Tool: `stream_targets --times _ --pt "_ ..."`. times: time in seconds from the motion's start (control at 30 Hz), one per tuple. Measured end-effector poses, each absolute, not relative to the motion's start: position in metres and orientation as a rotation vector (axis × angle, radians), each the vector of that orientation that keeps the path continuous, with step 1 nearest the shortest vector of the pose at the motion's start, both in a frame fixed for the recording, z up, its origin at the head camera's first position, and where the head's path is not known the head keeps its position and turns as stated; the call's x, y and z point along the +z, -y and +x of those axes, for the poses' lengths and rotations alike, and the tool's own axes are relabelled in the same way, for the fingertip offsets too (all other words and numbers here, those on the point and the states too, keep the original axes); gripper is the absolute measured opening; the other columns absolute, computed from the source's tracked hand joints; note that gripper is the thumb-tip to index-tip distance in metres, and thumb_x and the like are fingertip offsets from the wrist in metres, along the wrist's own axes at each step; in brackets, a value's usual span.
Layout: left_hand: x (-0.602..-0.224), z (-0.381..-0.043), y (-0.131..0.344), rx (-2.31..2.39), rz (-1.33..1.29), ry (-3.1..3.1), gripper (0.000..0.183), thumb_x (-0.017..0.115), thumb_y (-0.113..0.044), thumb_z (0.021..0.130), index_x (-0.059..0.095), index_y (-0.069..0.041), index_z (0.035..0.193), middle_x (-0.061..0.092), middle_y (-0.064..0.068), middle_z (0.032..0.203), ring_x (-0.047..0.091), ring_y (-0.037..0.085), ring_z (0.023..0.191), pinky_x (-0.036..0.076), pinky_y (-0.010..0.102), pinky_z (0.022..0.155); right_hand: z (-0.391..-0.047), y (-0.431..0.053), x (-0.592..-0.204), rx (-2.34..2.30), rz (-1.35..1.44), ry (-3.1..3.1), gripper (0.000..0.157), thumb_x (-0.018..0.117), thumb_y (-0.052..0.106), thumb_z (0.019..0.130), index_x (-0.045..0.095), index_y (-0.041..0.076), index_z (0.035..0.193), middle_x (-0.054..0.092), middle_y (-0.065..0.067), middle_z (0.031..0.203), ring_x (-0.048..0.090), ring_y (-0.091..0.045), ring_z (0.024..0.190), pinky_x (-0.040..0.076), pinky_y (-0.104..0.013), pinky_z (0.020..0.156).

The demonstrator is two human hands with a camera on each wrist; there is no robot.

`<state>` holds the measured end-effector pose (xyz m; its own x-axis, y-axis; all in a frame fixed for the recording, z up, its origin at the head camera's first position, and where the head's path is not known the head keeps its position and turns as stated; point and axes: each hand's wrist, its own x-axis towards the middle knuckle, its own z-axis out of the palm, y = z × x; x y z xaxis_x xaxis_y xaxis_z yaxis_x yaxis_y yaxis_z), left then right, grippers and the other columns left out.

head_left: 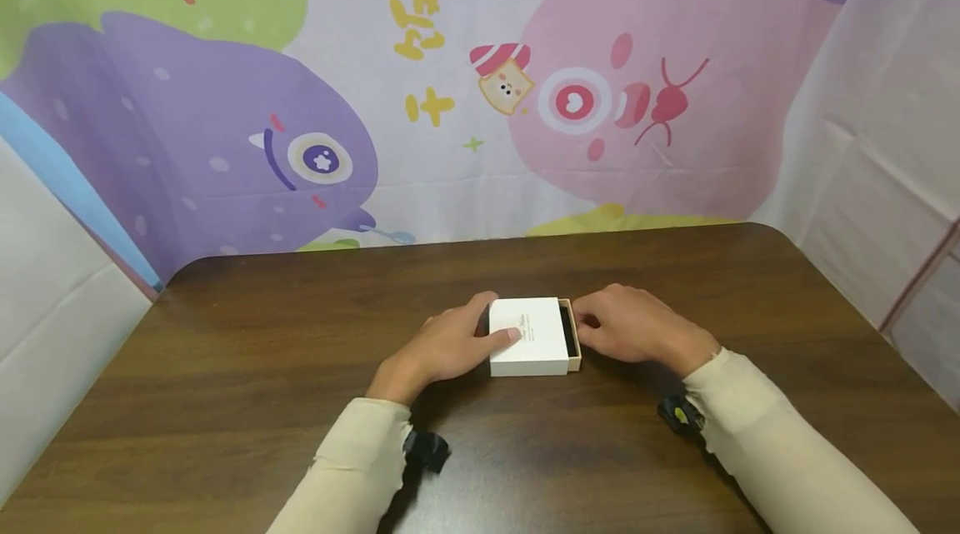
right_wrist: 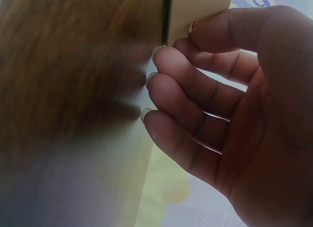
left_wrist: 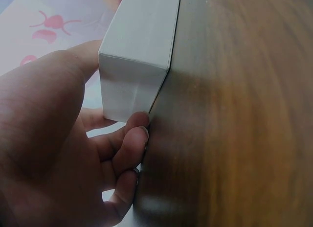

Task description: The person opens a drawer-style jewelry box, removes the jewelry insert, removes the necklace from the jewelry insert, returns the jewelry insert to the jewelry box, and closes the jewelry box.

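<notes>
A flat white slide-out box (head_left: 525,321) with small gold lettering on its lid lies on the table, its inner tray (head_left: 574,342) sticking out a little at the right. That tray has a tan rim and a dark inside. My left hand (head_left: 450,342) holds the sleeve from the left, thumb on the lid; in the left wrist view the fingers curl beside the white box (left_wrist: 137,31). At the tray's right end is my right hand (head_left: 630,321), thumb and forefinger pinching the tan end panel (right_wrist: 200,7). Its other fingertips rest by the tabletop.
The brown wood-grain table (head_left: 262,401) has rounded far corners. Behind it hangs a cloth (head_left: 450,184) printed with cartoon monsters. Black wrist mounts (head_left: 427,451) sit under both cream sleeves (head_left: 787,434).
</notes>
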<state>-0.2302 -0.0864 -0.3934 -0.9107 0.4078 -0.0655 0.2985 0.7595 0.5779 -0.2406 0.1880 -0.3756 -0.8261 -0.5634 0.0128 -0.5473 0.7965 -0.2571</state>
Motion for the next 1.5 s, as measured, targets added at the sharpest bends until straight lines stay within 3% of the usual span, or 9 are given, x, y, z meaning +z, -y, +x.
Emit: stream_targets --times 0.73,1.07,1.5 --pt "-0.3923 -0.2293 0.0865 0.86 0.548 -2.764 0.06 0.056 -0.063 0.093 0.046 -0.026 0.14 0.064 -0.001 0.119 0.06 0.018 0.102 0.046 0.044 0.091 -0.2424 -0.1929 -0.3748 -0.403 -0.869 -2.919 0.022 0.063 0.021 0.091 0.055 0.025 0.07 0.049 0.008 0.064 0.046 -0.012 0.061 0.039 -0.032 0.057" --pt "-0.3921 -0.2292 0.0863 0.857 0.541 -2.766 0.064 0.056 -0.064 0.094 0.044 -0.025 0.144 0.062 0.001 0.128 0.059 0.02 0.112 0.044 0.046 0.097 -0.2445 -0.1949 -0.3756 -0.395 -0.846 -2.913 0.019 0.062 0.02 0.091 0.058 0.025 0.073 0.05 0.007 0.065 0.047 -0.012 0.061 0.039 -0.032 0.057" --pt "-0.3919 -0.229 0.0863 0.854 0.539 -2.759 0.065 0.055 -0.065 0.093 0.044 -0.025 0.143 0.062 0.002 0.129 0.059 0.02 0.112 0.044 0.047 0.097 -0.2453 -0.1964 -0.3762 -0.393 -0.803 -2.92 0.02 0.059 0.021 0.092 0.059 0.025 0.072 0.051 0.007 0.065 0.047 -0.013 0.061 0.039 -0.033 0.058"
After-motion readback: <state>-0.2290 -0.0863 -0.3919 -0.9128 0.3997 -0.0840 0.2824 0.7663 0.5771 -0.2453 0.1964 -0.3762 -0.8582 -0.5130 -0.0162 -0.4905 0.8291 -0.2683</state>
